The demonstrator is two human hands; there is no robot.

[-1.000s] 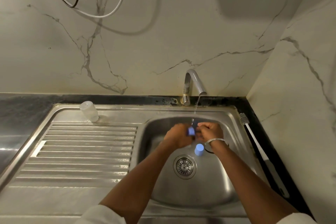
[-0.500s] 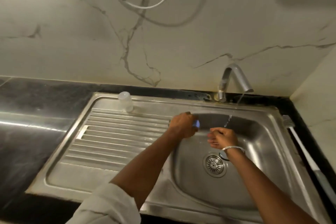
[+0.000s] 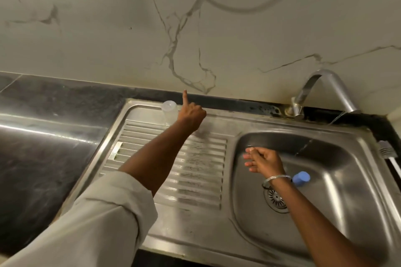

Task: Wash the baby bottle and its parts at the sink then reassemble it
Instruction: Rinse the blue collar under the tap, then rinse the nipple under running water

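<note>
The clear baby bottle (image 3: 169, 111) stands at the back of the ribbed drainboard (image 3: 195, 169). My left hand (image 3: 191, 115) is stretched out right beside it, index finger pointing up and the other fingers curled; the small blue part it held a moment ago is hidden in the fist. My right hand (image 3: 262, 161) hovers over the sink basin (image 3: 347, 191) with relaxed fingers, holding nothing. A blue cap (image 3: 301, 178) lies in the basin behind my right wrist.
The tap (image 3: 325, 84) at the back runs a thin stream into the basin. The drain (image 3: 276, 198) sits below my right wrist. A white-handled brush (image 3: 389, 153) lies on the right rim. Dark countertop (image 3: 43, 158) extends to the left.
My left hand left the basin and moved left and back across the drainboard to the clear bottle, carrying the small blue part. My right hand stayed over the basin. The view swung left.
</note>
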